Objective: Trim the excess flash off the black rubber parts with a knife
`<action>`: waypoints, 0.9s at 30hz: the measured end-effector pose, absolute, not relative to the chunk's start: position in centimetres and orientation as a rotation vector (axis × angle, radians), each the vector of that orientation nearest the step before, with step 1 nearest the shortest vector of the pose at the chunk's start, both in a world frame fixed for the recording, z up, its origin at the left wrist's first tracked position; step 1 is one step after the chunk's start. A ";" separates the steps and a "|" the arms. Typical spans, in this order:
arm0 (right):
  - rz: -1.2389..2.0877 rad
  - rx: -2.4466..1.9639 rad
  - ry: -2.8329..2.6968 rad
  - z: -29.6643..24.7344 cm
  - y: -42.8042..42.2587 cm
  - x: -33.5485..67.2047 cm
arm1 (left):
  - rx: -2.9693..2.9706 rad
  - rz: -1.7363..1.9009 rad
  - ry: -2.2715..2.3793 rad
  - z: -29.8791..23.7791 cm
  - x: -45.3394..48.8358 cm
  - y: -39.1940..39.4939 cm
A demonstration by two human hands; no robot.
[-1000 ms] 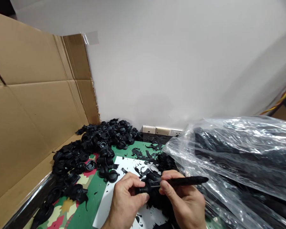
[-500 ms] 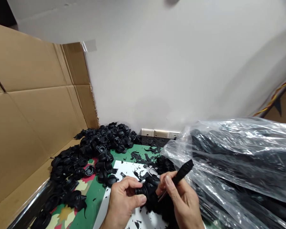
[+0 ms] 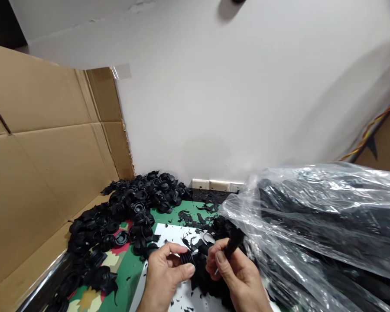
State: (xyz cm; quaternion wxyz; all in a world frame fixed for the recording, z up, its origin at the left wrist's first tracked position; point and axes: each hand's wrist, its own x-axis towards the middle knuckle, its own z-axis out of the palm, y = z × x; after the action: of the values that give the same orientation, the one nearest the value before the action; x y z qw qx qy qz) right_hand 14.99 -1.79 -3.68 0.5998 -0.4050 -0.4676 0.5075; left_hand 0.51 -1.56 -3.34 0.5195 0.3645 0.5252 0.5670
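Observation:
My left hand (image 3: 164, 273) pinches a small black ribbed rubber part (image 3: 186, 258) between thumb and fingers, low in the middle of the view. My right hand (image 3: 235, 273) sits just to its right, closed round a black-handled knife (image 3: 231, 245) whose handle points up and away from me; a thin sliver of blade shows below the thumb. Both hands hover over a white sheet (image 3: 169, 236) strewn with black trimmings.
A heap of black rubber parts (image 3: 123, 216) spreads along the left on a green patterned mat (image 3: 126, 271). A cardboard wall (image 3: 45, 173) closes the left side. A clear plastic bag (image 3: 318, 229) full of black parts fills the right. A white wall stands behind.
The knife handle has swung from lying level, pointing right, to pointing up and away. Both hands have shifted slightly left and lower in view; the camera has tilted upward.

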 end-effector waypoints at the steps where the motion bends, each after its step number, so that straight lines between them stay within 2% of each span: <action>1: 1.165 -0.968 -1.124 -3.7 -1.8 14.9 | 0.894 1.375 1.262 -3.3 0.5 -1.5; 7: 0.939 -1.204 -1.390 -4.5 -2.2 14.1 | 1.109 1.455 1.299 -3.1 0.4 -1.4; 12: 0.801 -1.277 -1.536 -5.1 -1.9 13.8 | 1.349 1.387 1.332 -2.5 1.0 -1.6; 20: 1.378 -1.014 -1.275 -3.6 -0.9 14.9 | 1.139 1.373 1.202 -3.0 0.2 -1.0; 27: 1.505 -0.998 -1.146 -2.7 -0.9 15.0 | 1.150 1.395 1.173 -3.0 0.4 -1.1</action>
State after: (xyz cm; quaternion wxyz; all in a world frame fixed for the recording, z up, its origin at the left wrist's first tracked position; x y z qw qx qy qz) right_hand 15.00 -0.92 -2.71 0.4806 -0.4093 -0.4700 0.6169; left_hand 0.45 -1.11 -2.99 0.4733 0.4702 0.4795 0.5701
